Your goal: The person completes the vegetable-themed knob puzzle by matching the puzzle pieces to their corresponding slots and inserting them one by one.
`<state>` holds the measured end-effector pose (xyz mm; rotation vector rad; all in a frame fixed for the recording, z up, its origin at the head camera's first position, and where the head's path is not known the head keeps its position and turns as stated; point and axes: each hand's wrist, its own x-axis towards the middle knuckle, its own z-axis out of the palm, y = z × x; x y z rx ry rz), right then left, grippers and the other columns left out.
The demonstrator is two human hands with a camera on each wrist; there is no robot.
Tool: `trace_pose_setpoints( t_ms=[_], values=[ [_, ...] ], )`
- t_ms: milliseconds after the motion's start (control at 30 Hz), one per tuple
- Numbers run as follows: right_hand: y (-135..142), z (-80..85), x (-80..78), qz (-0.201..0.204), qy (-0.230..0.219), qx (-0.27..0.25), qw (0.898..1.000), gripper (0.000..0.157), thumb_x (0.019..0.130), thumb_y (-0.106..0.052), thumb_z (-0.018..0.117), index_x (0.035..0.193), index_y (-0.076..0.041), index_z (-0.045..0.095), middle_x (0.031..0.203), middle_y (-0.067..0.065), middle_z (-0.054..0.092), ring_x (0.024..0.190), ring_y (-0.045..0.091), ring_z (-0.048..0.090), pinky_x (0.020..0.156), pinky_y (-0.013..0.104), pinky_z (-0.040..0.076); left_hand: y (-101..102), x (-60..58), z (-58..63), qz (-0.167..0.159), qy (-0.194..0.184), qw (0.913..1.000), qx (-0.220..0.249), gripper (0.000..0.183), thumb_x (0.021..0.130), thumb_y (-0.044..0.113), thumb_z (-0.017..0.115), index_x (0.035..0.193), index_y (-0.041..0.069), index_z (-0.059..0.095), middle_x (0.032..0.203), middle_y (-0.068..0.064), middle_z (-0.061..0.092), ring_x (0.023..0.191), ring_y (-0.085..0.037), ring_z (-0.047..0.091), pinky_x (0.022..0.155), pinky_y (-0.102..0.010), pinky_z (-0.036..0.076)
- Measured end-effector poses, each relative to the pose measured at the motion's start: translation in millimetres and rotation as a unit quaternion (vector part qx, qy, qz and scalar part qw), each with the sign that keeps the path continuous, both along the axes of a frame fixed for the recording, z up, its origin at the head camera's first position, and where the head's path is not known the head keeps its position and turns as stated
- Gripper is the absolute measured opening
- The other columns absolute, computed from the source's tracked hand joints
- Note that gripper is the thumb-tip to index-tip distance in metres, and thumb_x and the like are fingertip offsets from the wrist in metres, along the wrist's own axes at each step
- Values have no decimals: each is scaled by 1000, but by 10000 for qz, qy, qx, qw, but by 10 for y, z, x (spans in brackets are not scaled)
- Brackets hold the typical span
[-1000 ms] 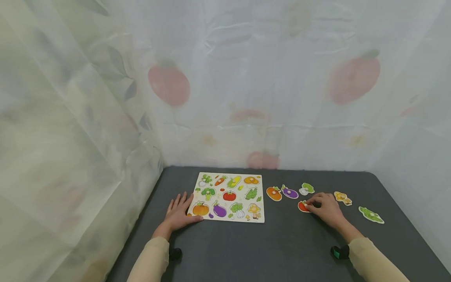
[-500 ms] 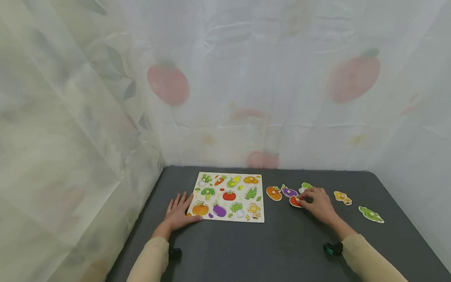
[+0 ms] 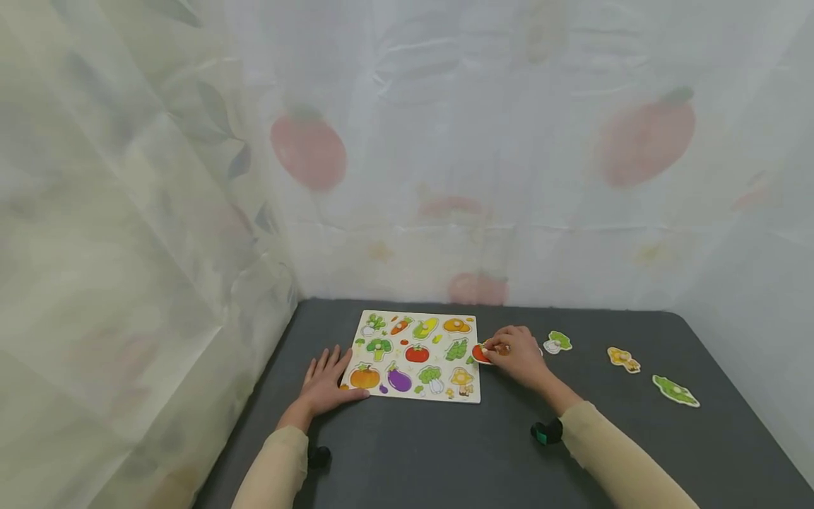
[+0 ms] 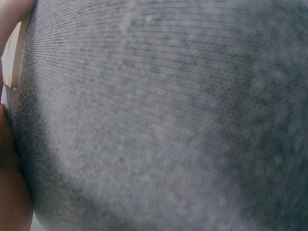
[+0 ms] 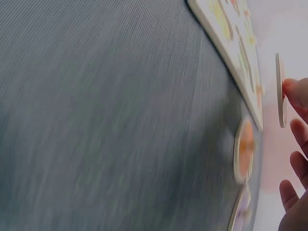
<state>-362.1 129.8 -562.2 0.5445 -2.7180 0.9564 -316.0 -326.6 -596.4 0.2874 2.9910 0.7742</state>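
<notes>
A white vegetable puzzle board (image 3: 439, 397) lies on the dark table. My left hand (image 3: 326, 385) rests at its left edge with the fingers spread. In the left wrist view only parts of that hand (image 4: 12, 178) and the board's edge (image 4: 17, 53) show. My right hand (image 3: 521, 357) pinches the red tomato puzzle piece (image 3: 478, 355) by its knob, at the board's right edge. The right wrist view shows this piece (image 5: 280, 91) edge-on and raised off the table. Below it lie the orange pumpkin piece (image 5: 245, 149) and the purple eggplant piece (image 5: 240, 211), mostly hidden by my hand in the head view.
Right of my right hand lie a bok choy piece (image 3: 557, 342), a yellow mushroom piece (image 3: 623, 359) and a green pea-pod piece (image 3: 675, 391). A printed curtain (image 3: 407, 141) hangs behind the table (image 3: 432, 452) and along its sides.
My right hand has lifted the tomato piece and carried it left, past the eggplant and pumpkin pieces, to the board's right edge. The left hand stays put.
</notes>
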Motion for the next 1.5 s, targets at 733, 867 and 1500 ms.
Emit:
trace_pose_setpoints(
  t_ms=[733,867,1500],
  values=[
    [-1164,-116,-156,-60,-440,322,9985,9,92,-37,78,90,-29,79,113,-2,64,118,28,50,99,54,40,-1,-13,-21,2,-136,9998,-141,120,77,81,66,165,14,21,169,-21,11,155,-44,1,120,-62,-6],
    [-1242,-152,-184,-216,-400,306,9985,9,92,-37,78,92,-28,81,113,-2,65,119,27,50,100,53,40,-4,-21,-14,42,-203,9996,-175,120,76,80,68,165,15,21,170,-19,10,155,-42,1,121,-60,-5],
    [-1503,-231,-241,-312,-414,104,9986,12,88,-36,82,93,-25,84,110,-3,65,109,25,49,96,52,40,57,15,146,155,-381,9984,-388,114,79,71,73,164,14,24,169,-18,14,155,-42,5,122,-62,1]
  ],
)
